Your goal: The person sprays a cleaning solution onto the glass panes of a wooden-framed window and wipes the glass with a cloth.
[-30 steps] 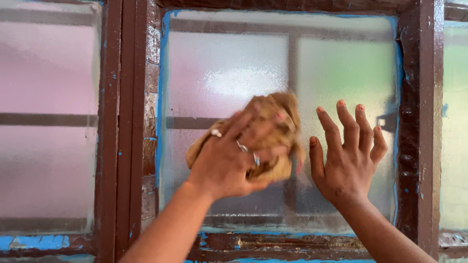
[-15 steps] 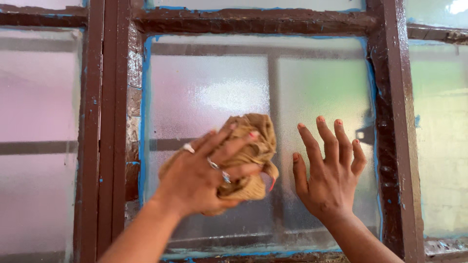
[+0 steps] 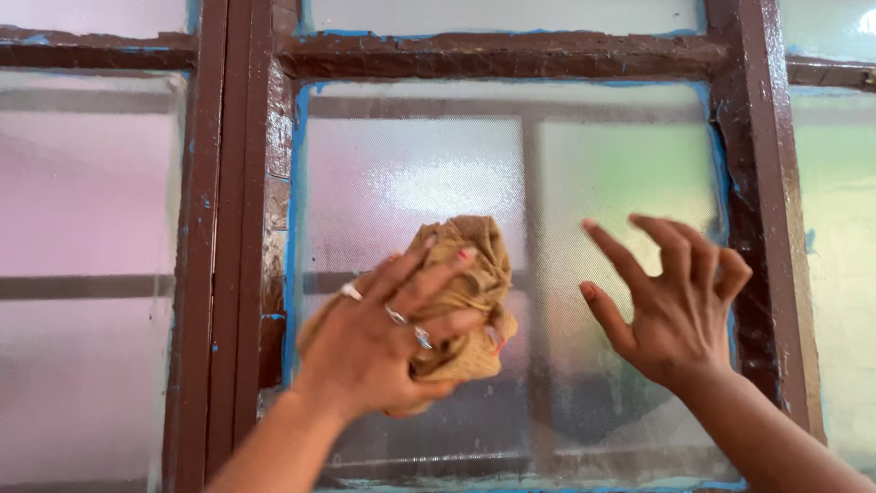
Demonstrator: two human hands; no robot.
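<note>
1. Seen from head height: a frosted glass pane (image 3: 438, 173) set in a dark brown wooden window frame (image 3: 497, 55), with streaks of blue paint along the inner edges.
2. Left hand (image 3: 379, 342) closed around a crumpled tan cloth (image 3: 461, 274), fingers spread over its back and pressing it flat to the glass near the middle of the pane. Silver rings on three fingers.
3. Right hand (image 3: 680, 306) empty, fingers apart and curled like a claw, just beside the glass on the pane's right half; cannot tell whether the fingertips touch it.
4. Cloth bunched under the left palm and fingers, poking out above the fingertips, well clear of the right hand, with bare glass between the two.
5. Lower part of the pane looking cloudier than the top, with a hazy band just above the bottom rail.
6. Likely good practice for wiping: firm, even pressure, overlapping strokes, cloth kept bunched so no loose corner drags, extra attention to corners and the blue-smeared edges.
7. More frosted panes (image 3: 87, 228) to the left and right.
</note>
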